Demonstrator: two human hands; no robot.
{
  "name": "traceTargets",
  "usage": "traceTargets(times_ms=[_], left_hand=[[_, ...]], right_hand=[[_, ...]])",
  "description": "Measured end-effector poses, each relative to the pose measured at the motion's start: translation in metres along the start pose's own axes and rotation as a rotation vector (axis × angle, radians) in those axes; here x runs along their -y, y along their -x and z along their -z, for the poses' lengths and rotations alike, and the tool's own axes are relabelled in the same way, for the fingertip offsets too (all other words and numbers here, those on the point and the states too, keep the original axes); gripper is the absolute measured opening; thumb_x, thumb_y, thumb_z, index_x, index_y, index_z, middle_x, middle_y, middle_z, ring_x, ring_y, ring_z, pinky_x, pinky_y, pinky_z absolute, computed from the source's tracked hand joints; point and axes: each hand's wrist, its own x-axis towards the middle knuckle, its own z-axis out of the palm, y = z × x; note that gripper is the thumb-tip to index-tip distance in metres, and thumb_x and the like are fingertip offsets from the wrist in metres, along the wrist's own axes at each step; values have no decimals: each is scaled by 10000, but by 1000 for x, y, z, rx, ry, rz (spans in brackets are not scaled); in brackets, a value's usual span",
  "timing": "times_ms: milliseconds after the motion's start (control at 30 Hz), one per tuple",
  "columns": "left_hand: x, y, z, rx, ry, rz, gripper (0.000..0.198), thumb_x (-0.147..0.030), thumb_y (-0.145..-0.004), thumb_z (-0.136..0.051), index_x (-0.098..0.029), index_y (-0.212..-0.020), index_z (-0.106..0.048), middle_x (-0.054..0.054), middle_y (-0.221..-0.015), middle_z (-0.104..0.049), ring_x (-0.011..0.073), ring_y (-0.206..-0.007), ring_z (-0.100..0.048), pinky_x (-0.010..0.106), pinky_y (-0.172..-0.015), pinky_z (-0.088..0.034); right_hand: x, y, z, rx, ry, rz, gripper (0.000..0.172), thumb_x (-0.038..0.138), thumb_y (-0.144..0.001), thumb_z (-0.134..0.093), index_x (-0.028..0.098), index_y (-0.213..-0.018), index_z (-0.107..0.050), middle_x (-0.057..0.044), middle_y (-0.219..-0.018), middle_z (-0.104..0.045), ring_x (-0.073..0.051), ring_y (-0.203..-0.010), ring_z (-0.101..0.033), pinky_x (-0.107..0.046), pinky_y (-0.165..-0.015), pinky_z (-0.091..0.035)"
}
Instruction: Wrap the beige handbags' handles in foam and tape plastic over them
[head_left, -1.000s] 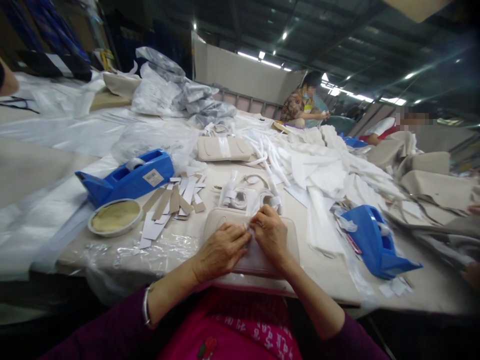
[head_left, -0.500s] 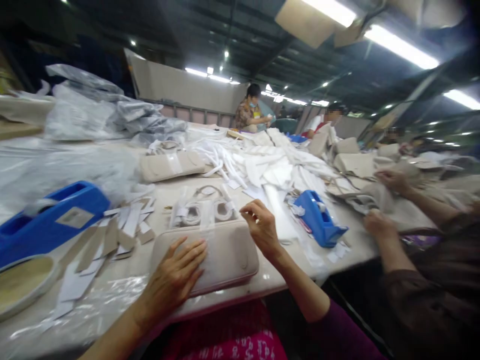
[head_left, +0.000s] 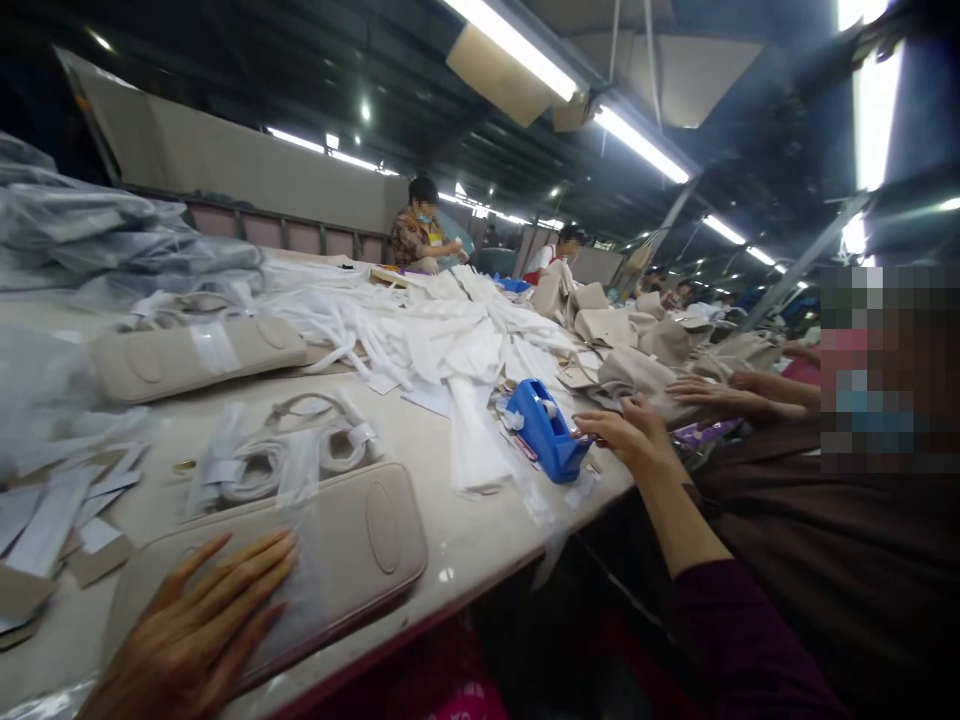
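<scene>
Nearby, sheets flank the dispenser; left fingers spread on the bag, right fingers' grip unclear.

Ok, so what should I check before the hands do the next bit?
1) Bag steadied: ok, the left hand lies flat on it.
2) Straps coiled: ok, they're behind the bag.
3) White strip stuck down: cannot tell; it runs across the bag.
4) Right hand near the tape dispenser: ok, but I can't tell if they touch.
5) Elbow room: probably not ok, another person's hand is close to the right hand.
</scene>
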Motion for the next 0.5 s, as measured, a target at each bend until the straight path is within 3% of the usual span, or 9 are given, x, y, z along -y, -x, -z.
traceTargets(times_ms=[100, 200, 367, 500], left_hand=[[1, 1, 1, 36, -4, 18, 586, -222, -833, -567, -243, -1403, -430, 54, -1283, -619, 247, -1158, -595, 468, -1151, -282], [2, 6, -2, 50, -15, 23, 608, -222, -836, -565, -277, -1420, -405, 40, -1268, -631, 244, -1137, -611, 474, -1149, -287], [-1, 14, -11, 37, 31, 143, 607, -265, -862, -479, -422, -1433, -345, -64, -1335, -573, 253, -1145, -608, 546, -1100, -349], [-2, 16, -17, 20, 90, 178, 606, -281, -853, -469, -470, -1416, -349, -124, -1365, -524, 261, -1123, -621, 583, -1066, -377]], right_hand=[[-9, -14, -7, 81, -49, -87, 246, 180, -575, -680, 113, -810, -704, -46, -607, -655, -145, -550, -561, -241, -531, -358], [-13, -18, -2, 36, -113, -77, 361, 234, -556, -685, 106, -894, -698, -27, -603, -639, -125, -554, -539, -238, -538, -348], [-29, 14, 17, -68, -157, -43, 455, 352, -543, -704, 105, -924, -669, -30, -596, -604, -115, -530, -501, -235, -495, -314], [-56, 39, 9, -95, -47, -105, 356, 398, -565, -693, 115, -779, -673, -48, -564, -589, -120, -479, -474, -241, -457, -311]])
